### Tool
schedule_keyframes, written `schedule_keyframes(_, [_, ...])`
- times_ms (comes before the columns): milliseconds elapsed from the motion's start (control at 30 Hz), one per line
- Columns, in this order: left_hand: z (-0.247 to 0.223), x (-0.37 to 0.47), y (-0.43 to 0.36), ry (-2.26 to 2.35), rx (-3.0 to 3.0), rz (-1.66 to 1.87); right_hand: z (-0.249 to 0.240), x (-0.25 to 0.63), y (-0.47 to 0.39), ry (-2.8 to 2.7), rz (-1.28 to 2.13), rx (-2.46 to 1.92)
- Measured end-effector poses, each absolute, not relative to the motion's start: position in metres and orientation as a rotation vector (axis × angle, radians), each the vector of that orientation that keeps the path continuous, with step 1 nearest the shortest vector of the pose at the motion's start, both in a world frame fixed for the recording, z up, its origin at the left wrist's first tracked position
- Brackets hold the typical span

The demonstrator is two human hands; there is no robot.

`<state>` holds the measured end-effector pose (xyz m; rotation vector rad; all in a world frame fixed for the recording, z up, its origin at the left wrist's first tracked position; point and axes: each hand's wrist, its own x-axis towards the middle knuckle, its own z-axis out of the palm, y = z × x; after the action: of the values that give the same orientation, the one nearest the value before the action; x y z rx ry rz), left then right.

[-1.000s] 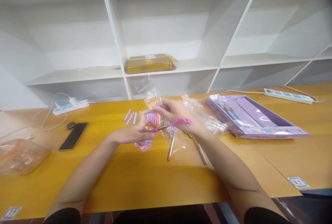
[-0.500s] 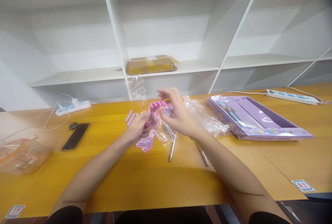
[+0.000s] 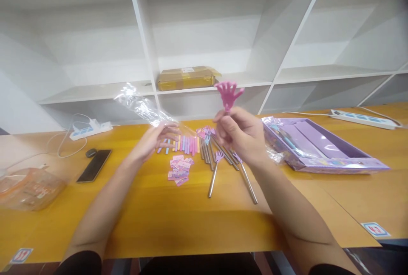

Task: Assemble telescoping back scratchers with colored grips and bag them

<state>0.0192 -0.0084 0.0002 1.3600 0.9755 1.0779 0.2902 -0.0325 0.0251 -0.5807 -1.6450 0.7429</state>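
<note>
Raised above the table, my right hand (image 3: 239, 132) is closed around a pink back scratcher (image 3: 228, 95). Its hand-shaped head points up, and my fingers hide the part below. My left hand (image 3: 156, 141) has its fingers curled loosely at a clear plastic bag (image 3: 140, 107), which hangs in the air and looks pinched there. Below and between the hands lie several metal back scratchers (image 3: 213, 177) with small coloured heads. A row of pastel sticks (image 3: 188, 144), possibly sleeves or grips, lies near my left hand, with a pile of pink printed cards (image 3: 180, 169) closer to me.
A purple box (image 3: 334, 164) with wrapped items stands on the right. At left are a black phone (image 3: 94, 166), an orange-tinted clear bag (image 3: 32, 188) and a power strip (image 3: 91, 128). White shelves behind hold a taped brown parcel (image 3: 188, 77).
My right hand has lifted the pink back scratcher up and right, away from my left hand. My left hand has moved left with the clear bag, uncovering the sticks, cards and scratchers.
</note>
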Motion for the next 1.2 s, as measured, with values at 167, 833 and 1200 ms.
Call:
schedule_keyframes(167, [0.019, 0.006, -0.020, 0.894, 1.323, 1.279, 0.031, 0.301, -0.025, -1.963, 0.504, -0.777])
schedule_keyframes(833, [0.038, 0.015, -0.045, 0.655, 1.105, 1.481, 0.020, 0.276, -0.016, -2.117, 0.380, -0.757])
schedule_keyframes(1200, [0.028, 0.029, -0.044, 0.762, 1.103, 1.601, 0.019, 0.280, -0.015, -2.078, 0.335, -0.760])
